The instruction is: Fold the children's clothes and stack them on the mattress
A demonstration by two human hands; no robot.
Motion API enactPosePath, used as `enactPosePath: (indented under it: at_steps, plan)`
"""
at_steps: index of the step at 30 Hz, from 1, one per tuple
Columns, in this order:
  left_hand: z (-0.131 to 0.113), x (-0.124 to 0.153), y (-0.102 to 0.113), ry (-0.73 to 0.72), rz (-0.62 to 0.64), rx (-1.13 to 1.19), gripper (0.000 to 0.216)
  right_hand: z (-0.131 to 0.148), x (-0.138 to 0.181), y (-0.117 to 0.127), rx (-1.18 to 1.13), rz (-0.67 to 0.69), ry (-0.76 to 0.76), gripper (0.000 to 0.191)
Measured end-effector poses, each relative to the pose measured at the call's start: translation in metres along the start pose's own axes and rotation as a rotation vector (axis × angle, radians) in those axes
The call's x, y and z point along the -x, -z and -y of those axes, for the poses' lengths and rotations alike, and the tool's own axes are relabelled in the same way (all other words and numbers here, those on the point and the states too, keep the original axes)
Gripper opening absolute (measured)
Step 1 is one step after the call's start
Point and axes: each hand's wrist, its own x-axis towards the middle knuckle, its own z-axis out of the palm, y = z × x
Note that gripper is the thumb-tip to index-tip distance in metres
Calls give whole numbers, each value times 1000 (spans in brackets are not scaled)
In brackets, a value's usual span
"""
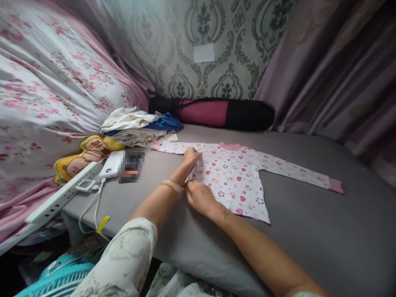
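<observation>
A long-sleeved child's shirt (229,177), white with pink hearts and flowers, lies spread on a grey bed sheet (297,231). It has a pink collar and pink cuffs, and both sleeves stretch outward. My left hand (192,156) pinches the shirt's left side just below the sleeve, where the cloth lifts a little. Nearer to me, my right hand (200,197) grips the lower left corner of the hem. The fingertips of both hands are partly hidden. A pale bangle (172,186) circles my left wrist.
Folded clothes (133,123) are piled at the back left, before a black and maroon long bag (204,113). At left lie a yellow plush toy (83,159), a white power strip (63,194), a white power bank (113,164) and cables. A turquoise fan (62,278) stands below the bed edge.
</observation>
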Motion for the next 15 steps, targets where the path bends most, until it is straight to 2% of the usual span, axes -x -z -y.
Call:
enactPosePath:
  at_steps: [4,6,8,11,15]
  plan:
    - [2,-4,-1,-41,23,32,16,-8,-5,6,-162,20,-14,31]
    - [6,-6,-2,-71,15,50,30,-9,-6,7,-210,33,-5,31]
    - [10,-7,-4,-160,8,29,43,-10,-6,6,-232,50,10,29]
    - [16,-7,-6,-321,28,-51,38,-8,-3,4,-257,76,74,23]
    - [27,1,-8,-442,8,-176,32,-8,2,5,-305,108,155,22]
